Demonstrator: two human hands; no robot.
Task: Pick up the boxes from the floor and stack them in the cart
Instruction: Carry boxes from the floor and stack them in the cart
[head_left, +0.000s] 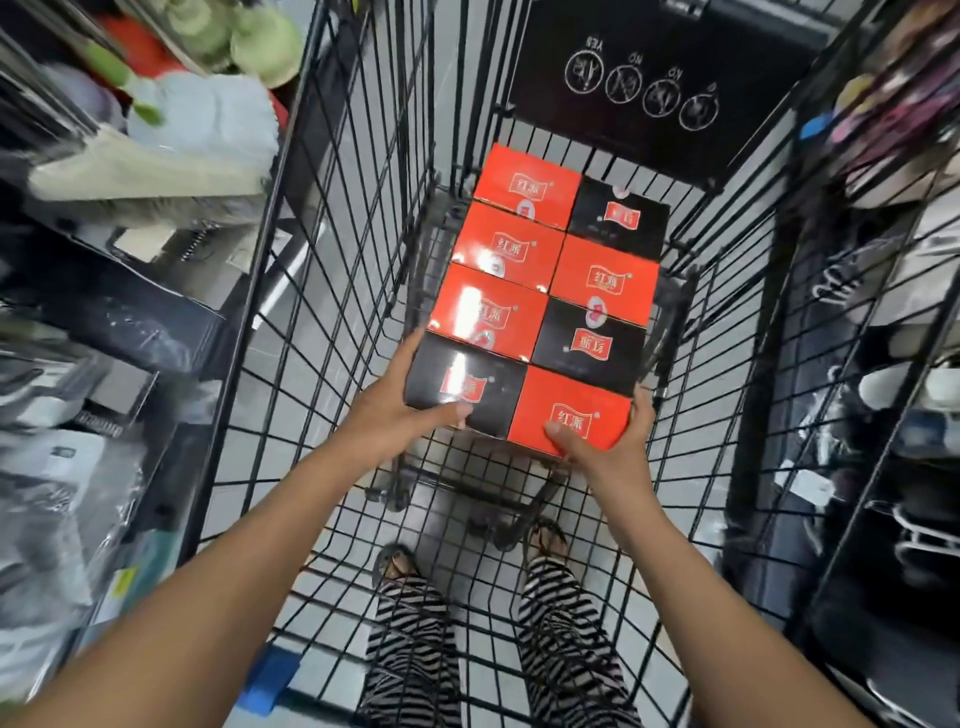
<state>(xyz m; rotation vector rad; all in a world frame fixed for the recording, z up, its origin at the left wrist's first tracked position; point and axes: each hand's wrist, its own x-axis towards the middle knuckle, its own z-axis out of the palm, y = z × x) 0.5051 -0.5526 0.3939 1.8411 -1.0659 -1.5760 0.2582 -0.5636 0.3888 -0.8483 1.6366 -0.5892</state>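
Several red and black boxes lie in two rows on the floor of the black wire cart (291, 270). The nearest pair is a black box (470, 382) on the left and a red box (574, 410) on the right. My left hand (395, 410) grips the black box, thumb on its top near edge and fingers along its left side. My right hand (608, 441) grips the red box, thumb on top and fingers up its right side. Further in lie more red boxes (511, 249) and a black box (592, 348).
The cart's black seat flap (649, 88) with white icons stands at the far end. Store shelves of goods flank the cart at left (130, 156) and right (893, 312). My feet and striped trousers (410, 639) show through the cart mesh.
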